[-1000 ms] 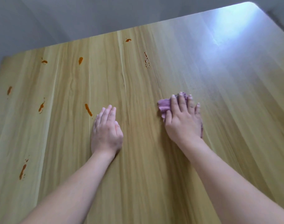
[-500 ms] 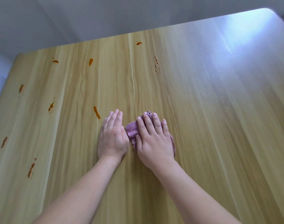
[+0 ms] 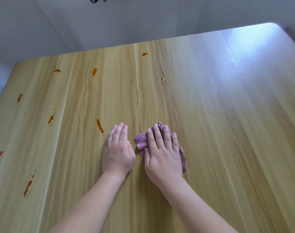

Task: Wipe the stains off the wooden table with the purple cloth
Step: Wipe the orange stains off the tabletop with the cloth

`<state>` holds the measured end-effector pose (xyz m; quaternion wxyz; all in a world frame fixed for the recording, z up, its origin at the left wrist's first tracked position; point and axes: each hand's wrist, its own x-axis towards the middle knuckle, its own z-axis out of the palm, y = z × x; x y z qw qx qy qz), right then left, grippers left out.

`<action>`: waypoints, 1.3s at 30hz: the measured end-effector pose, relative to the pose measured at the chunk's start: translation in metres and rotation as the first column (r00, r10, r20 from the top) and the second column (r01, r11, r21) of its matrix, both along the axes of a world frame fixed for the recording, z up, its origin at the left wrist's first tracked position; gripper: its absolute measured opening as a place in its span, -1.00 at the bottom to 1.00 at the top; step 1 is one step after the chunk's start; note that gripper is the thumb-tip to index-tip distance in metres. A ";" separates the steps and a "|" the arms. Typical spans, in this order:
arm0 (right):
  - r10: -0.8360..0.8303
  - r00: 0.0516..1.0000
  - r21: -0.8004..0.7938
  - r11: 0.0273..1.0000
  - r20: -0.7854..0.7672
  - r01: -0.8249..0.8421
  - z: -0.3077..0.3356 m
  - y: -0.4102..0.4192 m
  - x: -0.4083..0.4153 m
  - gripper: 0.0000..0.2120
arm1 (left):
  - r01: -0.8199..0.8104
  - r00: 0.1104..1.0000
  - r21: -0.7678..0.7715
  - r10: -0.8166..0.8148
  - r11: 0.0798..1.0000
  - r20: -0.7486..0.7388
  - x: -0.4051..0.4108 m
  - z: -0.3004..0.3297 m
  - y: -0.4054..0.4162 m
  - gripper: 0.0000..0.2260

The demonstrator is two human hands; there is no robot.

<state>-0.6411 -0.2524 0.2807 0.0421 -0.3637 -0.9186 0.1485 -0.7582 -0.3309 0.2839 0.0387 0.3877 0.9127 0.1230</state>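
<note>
Pale grey walls back a light wooden tabletop [image 3: 210, 132] seen from above. At its middle the right hand [image 3: 161, 153] presses flat, fingers straight, on the purple cloth [image 3: 140, 140], having swept it leftward from the clean right half until it sits just beside the left hand [image 3: 117, 152], which rests flat and open. Wiping now seems to reach the stained side: the nearest stain [image 3: 100, 126] lies just beyond the left fingertips, others scatter toward the left and far edges, with open wood all around.

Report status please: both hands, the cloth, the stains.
Left hand flat on table. Right hand presses purple cloth. Nearest stain unwiped, beyond left fingertips.
</note>
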 end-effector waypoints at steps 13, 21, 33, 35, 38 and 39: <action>-0.411 0.896 0.067 0.912 0.170 0.405 -0.003 0.145 0.021 -0.34 | -0.076 0.997 -0.027 0.076 0.997 0.014 -0.107 0.043 0.112 -0.54; 0.032 0.999 0.022 0.999 -0.004 -0.032 -0.002 0.042 -0.062 -0.43 | -0.142 0.988 -0.072 0.147 0.987 0.056 -0.145 0.016 0.155 -0.51; -0.470 0.863 0.081 0.883 0.187 0.463 -0.009 0.204 -0.031 -0.38 | -0.176 0.984 0.043 0.176 0.983 0.008 -0.158 -0.002 0.168 -0.51; -0.494 0.862 0.128 0.868 0.116 0.480 -0.011 0.185 -0.055 -0.37 | -0.176 0.984 0.056 0.176 0.983 0.008 -0.159 -0.001 0.169 -0.52; -0.295 0.955 0.084 0.953 0.029 0.291 -0.009 0.125 -0.101 -0.42 | -0.175 0.985 0.061 0.175 0.983 0.003 -0.160 -0.003 0.168 -0.52; -0.212 0.977 0.058 0.976 0.007 0.211 -0.008 0.108 -0.114 -0.42 | -0.172 0.985 0.063 0.172 0.983 -0.001 -0.160 -0.003 0.168 -0.52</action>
